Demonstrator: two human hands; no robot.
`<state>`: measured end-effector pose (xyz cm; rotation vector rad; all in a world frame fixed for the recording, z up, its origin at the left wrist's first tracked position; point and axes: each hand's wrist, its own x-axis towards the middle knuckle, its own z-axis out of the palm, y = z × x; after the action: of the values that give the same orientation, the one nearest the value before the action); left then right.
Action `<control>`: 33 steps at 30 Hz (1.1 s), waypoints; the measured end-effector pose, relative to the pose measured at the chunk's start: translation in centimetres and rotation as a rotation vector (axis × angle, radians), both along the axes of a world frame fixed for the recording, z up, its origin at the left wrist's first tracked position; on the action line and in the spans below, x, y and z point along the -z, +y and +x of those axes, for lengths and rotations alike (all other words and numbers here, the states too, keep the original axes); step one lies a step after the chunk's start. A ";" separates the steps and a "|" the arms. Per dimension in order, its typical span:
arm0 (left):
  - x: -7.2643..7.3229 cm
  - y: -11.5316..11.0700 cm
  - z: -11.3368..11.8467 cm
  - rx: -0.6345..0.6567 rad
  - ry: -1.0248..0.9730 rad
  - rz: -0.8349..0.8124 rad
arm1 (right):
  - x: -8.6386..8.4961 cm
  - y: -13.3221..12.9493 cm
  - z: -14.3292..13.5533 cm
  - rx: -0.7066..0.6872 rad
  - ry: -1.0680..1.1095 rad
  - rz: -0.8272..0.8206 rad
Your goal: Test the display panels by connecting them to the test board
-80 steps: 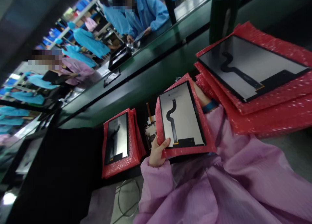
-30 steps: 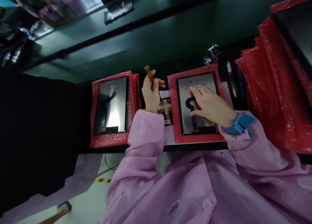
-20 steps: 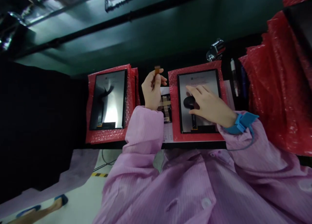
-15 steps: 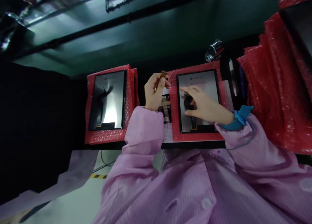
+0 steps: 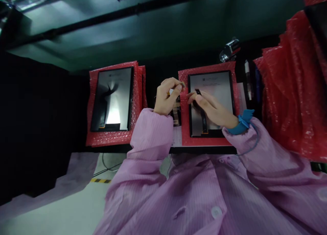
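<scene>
My left hand [image 5: 166,96] pinches a small flex cable [image 5: 183,84], of which only the end shows, between thumb and fingers. To its right, my right hand [image 5: 216,109] grips the upper end of a black ribbon cable [image 5: 204,121]. That cable rises from the lower edge of a display panel [image 5: 217,83] with a silvery back. Under the panel lies a red bubble-wrap bag [image 5: 186,139]. A blue wrist strap [image 5: 240,123] circles my right wrist. Between the two panels are small dark parts with tan tape [image 5: 176,113], partly hidden by my left hand.
On the left, a second display panel [image 5: 120,87] rests on red bubble-wrap bags [image 5: 112,138]. A white pen [image 5: 247,71], a blue pen [image 5: 257,83] and a shiny metal object [image 5: 230,50] lie right of the centre. More red bags [image 5: 283,68] are piled at the right.
My right hand was spread over the panel; now its fingers have closed on the raised ribbon cable. My left hand has moved right with its flex cable, which is now turned differently.
</scene>
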<state>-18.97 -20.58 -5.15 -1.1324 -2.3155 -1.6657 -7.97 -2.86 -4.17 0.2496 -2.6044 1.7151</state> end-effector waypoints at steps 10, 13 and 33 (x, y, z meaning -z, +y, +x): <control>-1.0 -0.5 0.3 0.162 0.272 -0.335 | 0.6 0.1 -0.3 -0.055 0.118 -0.077; -1.2 -0.5 0.4 0.196 0.263 -0.374 | 0.8 0.4 -0.5 -0.062 0.160 -0.013; -1.6 -0.4 0.4 0.317 0.223 -0.443 | 1.4 0.5 -0.9 -0.040 0.300 0.266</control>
<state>-18.54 -21.01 -3.56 -1.7436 -2.5224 -1.0356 -8.86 -2.32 -5.54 0.5209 -2.6040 1.2217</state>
